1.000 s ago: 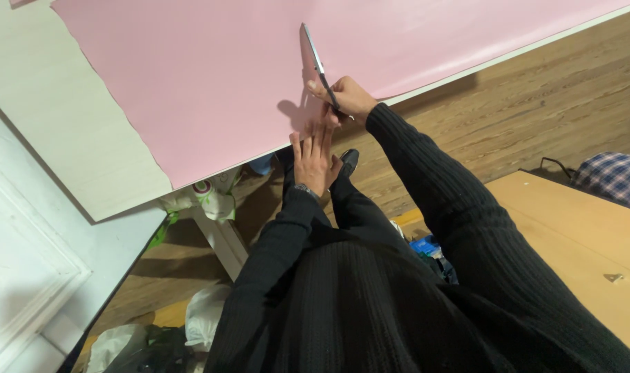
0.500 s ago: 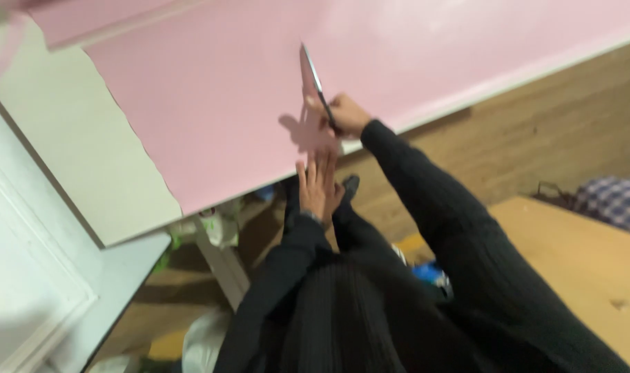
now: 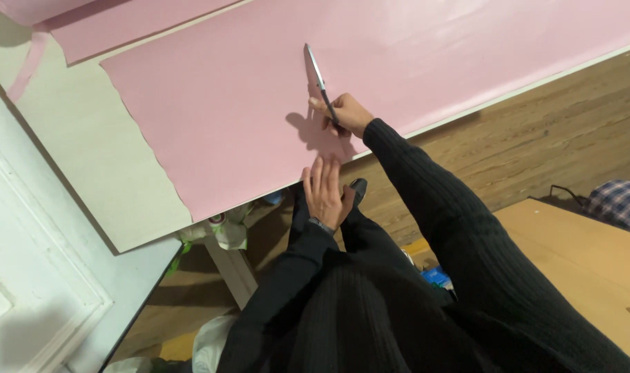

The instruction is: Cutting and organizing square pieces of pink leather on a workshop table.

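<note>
- The right hand is clenched around the handles of a pair of scissors, and its black ribbed sleeve runs back toward the camera.
- The scissors lie over a large pink sheet, blades pointing away from the person (whether the blades are parted or closed I cannot tell, since they show as one slim grey strip).
- The left hand holds nothing: it is flat with fingers together, the fingertips on the near edge of the pink sheet just below the right hand.
- The pink sheet covers most of a white table, reaching its near edge (the sheet's left edge is wavy and uneven), with bare white tabletop showing to the left of it.
- A second pink piece lies at the far left, apart from the big sheet, with a thin pink strip curling beside it.
- Under the table a white leg stands on a wooden floor, with crumpled white stuff near its top.
- A brown cardboard surface sits to the right, and a bit of checked cloth shows at the right edge.
- A white panelled door fills the lower left.
</note>
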